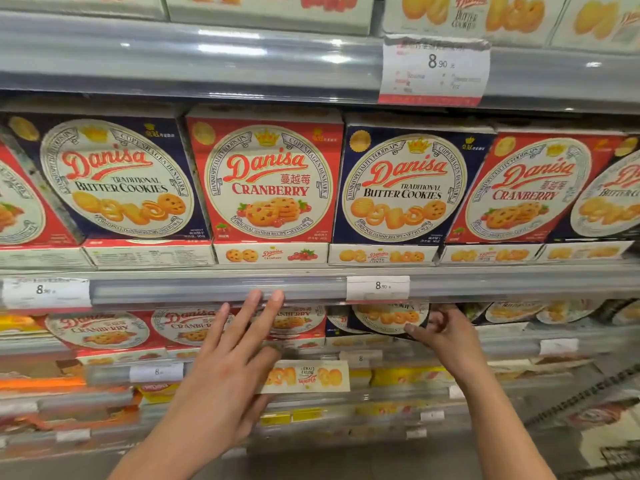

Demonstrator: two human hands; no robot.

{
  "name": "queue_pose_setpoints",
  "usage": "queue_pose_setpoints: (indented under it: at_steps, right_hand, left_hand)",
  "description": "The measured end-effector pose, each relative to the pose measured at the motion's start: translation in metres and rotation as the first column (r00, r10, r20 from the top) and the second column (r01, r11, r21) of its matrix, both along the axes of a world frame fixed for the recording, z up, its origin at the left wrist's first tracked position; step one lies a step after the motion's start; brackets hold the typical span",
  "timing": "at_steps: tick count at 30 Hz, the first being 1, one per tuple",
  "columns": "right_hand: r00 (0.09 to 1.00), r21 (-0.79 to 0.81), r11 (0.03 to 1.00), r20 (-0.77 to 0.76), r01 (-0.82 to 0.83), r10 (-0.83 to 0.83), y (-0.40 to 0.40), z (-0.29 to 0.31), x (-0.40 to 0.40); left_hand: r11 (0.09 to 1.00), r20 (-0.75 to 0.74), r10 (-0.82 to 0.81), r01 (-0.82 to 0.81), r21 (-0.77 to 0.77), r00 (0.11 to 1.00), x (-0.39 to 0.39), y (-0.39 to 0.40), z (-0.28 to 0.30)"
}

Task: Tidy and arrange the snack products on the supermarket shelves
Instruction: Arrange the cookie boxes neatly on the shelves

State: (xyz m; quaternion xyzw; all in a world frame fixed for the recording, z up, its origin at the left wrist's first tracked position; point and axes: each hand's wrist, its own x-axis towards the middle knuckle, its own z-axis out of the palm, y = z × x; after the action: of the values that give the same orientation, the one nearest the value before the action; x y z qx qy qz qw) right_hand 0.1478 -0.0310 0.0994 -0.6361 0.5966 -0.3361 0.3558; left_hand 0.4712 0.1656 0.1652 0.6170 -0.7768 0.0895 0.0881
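Filling right grip (pixel 437 329): blue box (pixel 388 318)

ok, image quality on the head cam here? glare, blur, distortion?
Head view: ceiling-light glare streaks the upper shelf rail; wide-angle bowing tilts the edge boxes; the middle-row Cranberry box is sharp, while the lower shelves and both hands, left hand and right hand, are soft; the big price tag is only partly legible.

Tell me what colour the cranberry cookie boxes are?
Red, with a cream round label, seen in the head view: cranberry box.
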Motion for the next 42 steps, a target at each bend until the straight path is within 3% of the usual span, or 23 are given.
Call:
queue_pose_setpoints:
  at_steps: [6, 11, 30, 32, 34, 36, 37, 39, 42]
  right_hand:
    - [0.940, -0.053, 0.989, -0.322, -0.136, 0.112, -0.025, 0.000, -0.002]
    - [0.939, -0.027, 0.978, -0.288, -0.207, 0.191, -0.026, 0.000, 0.009]
    - [0.914, -0.003, 0.966, -0.325, -0.257, 0.243, -0.012, -0.006, 0.028]
    - [0.940, -0.068, 0.975, -0.287, -0.211, 0.183, -0.003, -0.010, 0.025]
    - [0.962, -0.273, 0.958, -0.273, -0.091, 0.014, 0.017, -0.015, 0.022]
    - [0.950, -0.539, 0.842, -0.277, -0.031, -0.142, 0.047, -0.016, 0.021]
    - [0.939, -0.634, 0.769, -0.308, -0.082, -0.154, 0.062, -0.016, 0.023]
    - [0.923, -0.686, 0.683, -0.382, -0.251, -0.044, 0.091, -0.018, 0.031]
    - [0.903, -0.634, 0.665, -0.400, -0.395, 0.155, 0.121, -0.011, 0.051]
  left_hand:
    - [1.000, 0.022, 0.007, -0.007, 0.003, 1.000, -0.002, 0.000, 0.001]
    - [1.000, 0.034, 0.009, -0.009, -0.007, 0.999, -0.004, 0.000, 0.001]
    - [1.000, 0.057, 0.005, -0.005, -0.004, 0.998, -0.002, -0.001, 0.000]
    - [1.000, 0.058, 0.005, -0.004, -0.007, 0.998, -0.002, -0.001, 0.000]
    - [1.000, 0.060, 0.002, -0.001, -0.016, 0.998, -0.003, 0.000, 0.000]
    - [1.000, 0.067, 0.010, -0.008, -0.025, 0.998, -0.005, -0.001, -0.001]
    - [1.000, 0.072, 0.018, -0.016, -0.027, 0.997, -0.005, -0.001, -0.003]
    - [0.999, 0.080, 0.038, -0.036, -0.030, 0.996, -0.008, -0.002, -0.005]
    - [0.998, 0.074, 0.051, -0.049, -0.034, 0.996, -0.015, -0.003, -0.008]
